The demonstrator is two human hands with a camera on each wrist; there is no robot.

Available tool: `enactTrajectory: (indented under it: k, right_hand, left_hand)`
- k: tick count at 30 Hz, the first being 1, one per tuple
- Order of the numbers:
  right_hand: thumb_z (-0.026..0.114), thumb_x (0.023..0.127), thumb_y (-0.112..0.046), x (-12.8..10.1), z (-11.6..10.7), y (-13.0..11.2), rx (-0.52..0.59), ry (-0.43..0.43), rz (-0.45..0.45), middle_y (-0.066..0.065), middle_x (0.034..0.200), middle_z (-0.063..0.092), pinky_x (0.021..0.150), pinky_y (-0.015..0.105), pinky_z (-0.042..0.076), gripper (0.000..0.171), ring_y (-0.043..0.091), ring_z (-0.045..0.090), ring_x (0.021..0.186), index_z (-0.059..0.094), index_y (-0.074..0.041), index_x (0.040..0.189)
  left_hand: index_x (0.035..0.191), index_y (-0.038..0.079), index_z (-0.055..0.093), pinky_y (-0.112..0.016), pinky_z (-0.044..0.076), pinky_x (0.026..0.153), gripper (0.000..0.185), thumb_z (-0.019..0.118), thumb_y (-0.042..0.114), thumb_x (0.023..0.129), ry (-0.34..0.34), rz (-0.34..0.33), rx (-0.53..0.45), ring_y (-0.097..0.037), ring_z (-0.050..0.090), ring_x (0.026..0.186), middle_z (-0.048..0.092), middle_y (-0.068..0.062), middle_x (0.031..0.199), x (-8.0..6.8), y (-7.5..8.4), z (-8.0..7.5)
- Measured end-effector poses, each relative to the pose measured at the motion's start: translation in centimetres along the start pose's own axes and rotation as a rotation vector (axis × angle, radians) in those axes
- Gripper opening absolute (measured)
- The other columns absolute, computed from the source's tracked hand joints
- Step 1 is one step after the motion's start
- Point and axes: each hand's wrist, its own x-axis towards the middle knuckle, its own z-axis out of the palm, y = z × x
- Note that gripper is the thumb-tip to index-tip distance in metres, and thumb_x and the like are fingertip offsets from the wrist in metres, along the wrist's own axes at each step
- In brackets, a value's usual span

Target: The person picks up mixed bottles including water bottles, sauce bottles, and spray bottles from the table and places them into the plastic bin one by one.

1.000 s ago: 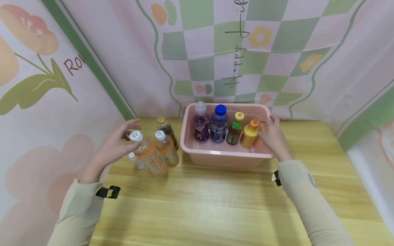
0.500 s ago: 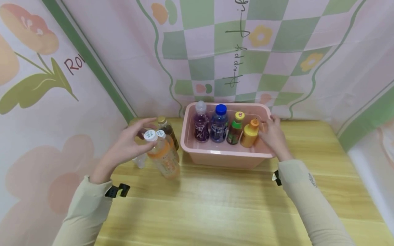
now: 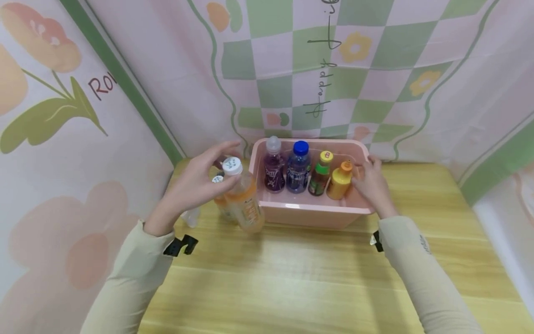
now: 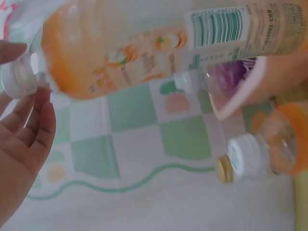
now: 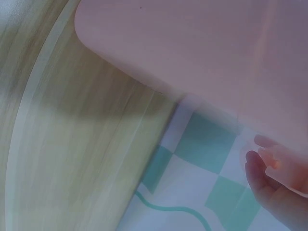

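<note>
My left hand [image 3: 196,185] pinches the white cap of a clear plastic drink bottle [image 3: 247,208] with an orange label, held just left of the pink plastic bin [image 3: 308,217]. In the left wrist view, the held bottle [image 4: 139,48] lies across the top, its barcode showing. My right hand [image 3: 372,185] grips the bin's right rim; part of that hand [image 5: 276,197] shows in the right wrist view. Inside the bin stand a purple bottle [image 3: 274,176], a blue-capped bottle [image 3: 298,171], a yellow-capped dark bottle [image 3: 319,180] and a yellow squeeze bottle [image 3: 340,184].
Partly behind the held bottle stands a similar orange-labelled bottle [image 3: 222,204]. A gold cap [image 4: 224,168] shows beside it in the left wrist view. A small clear bottle [image 3: 191,217] sits under my left wrist. A patterned cloth [image 3: 275,60] hangs behind the wooden table [image 3: 292,278].
My left hand has carried the orange-labelled bottle rightward from the bottle group to beside the bin's left end. My right hand keeps its place on the rim.
</note>
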Motion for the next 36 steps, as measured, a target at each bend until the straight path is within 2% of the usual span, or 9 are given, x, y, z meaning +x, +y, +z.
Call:
enactTrajectory:
  k: [7,10,15,21,30,36]
  right_hand:
    - [0.054,0.084,-0.008,-0.1,0.0,0.1,-0.009,0.004,-0.003,0.037,0.150,0.013,0.098,0.071,0.036,0.053,0.063,0.037,0.120,0.043,0.016,0.130]
    - [0.055,0.085,-0.009,-0.1,-0.1,0.0,-0.008,0.002,-0.005,0.038,0.149,0.013,0.098,0.072,0.036,0.054,0.063,0.037,0.120,0.042,0.016,0.131]
    - [0.055,0.085,-0.008,0.0,0.0,0.0,-0.011,-0.002,-0.007,0.037,0.150,0.012,0.099,0.071,0.035,0.054,0.063,0.036,0.121,0.041,0.017,0.131]
    - [0.056,0.085,-0.007,0.0,0.1,0.1,-0.018,0.014,-0.010,0.037,0.149,0.014,0.099,0.071,0.036,0.053,0.062,0.036,0.122,0.043,0.017,0.130]
    - [0.056,0.083,-0.007,0.0,0.1,0.1,-0.028,0.013,-0.012,0.036,0.150,0.013,0.098,0.071,0.036,0.053,0.062,0.036,0.122,0.044,0.015,0.130]
    - [0.056,0.083,-0.007,0.1,0.1,0.1,-0.036,0.007,-0.010,0.037,0.150,0.012,0.098,0.071,0.037,0.053,0.062,0.036,0.122,0.043,0.015,0.130]
  left_hand:
    - [0.144,0.006,0.037,-0.037,0.053,0.088,0.068,0.070,0.009,0.083,0.064,0.103,-0.049,-0.024,0.060,0.099,0.061,-0.016,0.124,1.8,1.9,0.8]
    - [0.146,0.006,0.032,-0.036,0.052,0.089,0.072,0.068,0.008,0.084,0.085,0.110,-0.075,-0.024,0.060,0.100,0.060,-0.017,0.125,2.4,2.5,1.0]
    - [0.148,0.007,0.026,-0.034,0.050,0.089,0.077,0.068,0.006,0.084,0.135,0.081,-0.155,-0.025,0.058,0.100,0.058,-0.018,0.128,3.5,2.9,1.1]
    - [0.148,0.007,0.027,-0.034,0.050,0.091,0.075,0.067,0.008,0.084,0.170,0.049,-0.164,-0.026,0.058,0.104,0.056,-0.018,0.131,4.8,2.7,1.6]
    - [0.148,0.008,0.028,-0.036,0.047,0.098,0.073,0.065,0.005,0.085,0.205,-0.085,-0.277,-0.027,0.055,0.110,0.055,-0.017,0.129,6.4,2.0,3.0]
    - [0.146,0.009,0.030,-0.037,0.045,0.101,0.070,0.064,0.006,0.085,0.237,-0.126,-0.348,-0.025,0.053,0.113,0.055,-0.015,0.130,7.0,1.4,3.3]
